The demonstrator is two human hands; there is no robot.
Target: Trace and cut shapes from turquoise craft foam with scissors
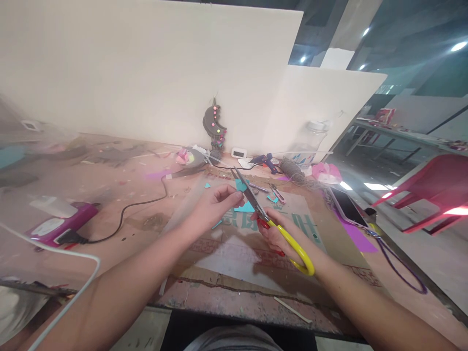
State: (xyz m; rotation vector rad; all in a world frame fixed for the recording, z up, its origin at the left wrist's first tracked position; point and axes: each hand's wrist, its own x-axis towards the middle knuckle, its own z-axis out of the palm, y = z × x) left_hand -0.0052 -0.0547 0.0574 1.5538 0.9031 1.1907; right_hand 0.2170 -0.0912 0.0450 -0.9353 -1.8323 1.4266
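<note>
Over the middle of the work surface, my left hand (224, 202) pinches a small teal piece of paper (241, 185) between thumb and fingertips. My right hand (276, 231) is wrapped round a pair of scissors (258, 205) with yellow and red handles. The blades point up and away, parted a little, right beside the teal piece; I cannot tell if they touch it. Below the hands lie a larger teal paper piece (244, 207) and a teal offcut (272, 198) on a printed cardboard sheet (292, 209). A tiny teal scrap (207, 185) lies farther left.
A glue gun (266, 161), a ball of grey twine (291, 169) and a clear jar (310, 141) stand toward the back. A moon-shaped ornament (213, 122) leans by the white board. At right lies a phone (349, 207); at left, a purple power strip (62, 224) with cords.
</note>
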